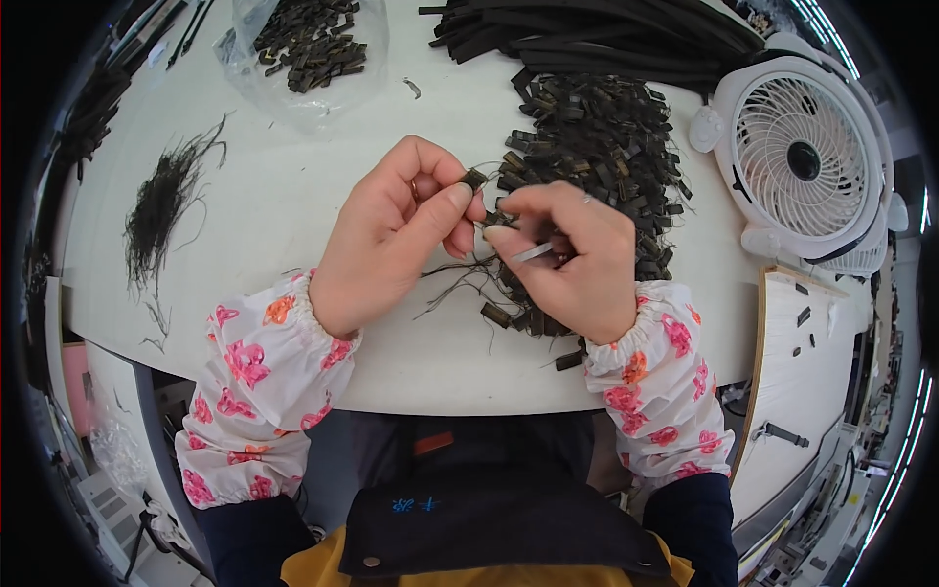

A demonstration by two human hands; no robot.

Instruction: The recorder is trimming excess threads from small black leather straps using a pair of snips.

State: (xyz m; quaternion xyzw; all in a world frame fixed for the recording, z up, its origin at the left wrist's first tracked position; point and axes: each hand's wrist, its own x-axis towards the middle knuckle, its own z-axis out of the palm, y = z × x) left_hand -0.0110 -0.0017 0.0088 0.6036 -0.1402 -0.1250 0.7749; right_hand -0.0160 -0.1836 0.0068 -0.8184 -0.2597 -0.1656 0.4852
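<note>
Pale tabletop (430,377) fills the middle of the frame from where I watch, remotely, through the head camera. At centre, the left hand (386,240) pinches a small dark piece (473,180) firmly between thumb and fingertips. Just beside it, the right hand (577,254) curls closed around a silvery strip (534,251); the fingers cover so much that I can't say whether it belongs to snips.

Right of centre spreads a big pile of similar pieces (597,137), trailing threads. A clear bag (235,73) at upper left holds more, perhaps finished ones, and a tangle of loose threads (161,210) lies at left. I judge thread removal well begun, with plenty left.

As for writing, I find blue characters (416,505) on the dark flap (509,533) at lower centre, and make out no brand on the white fan (804,161) at right.
</note>
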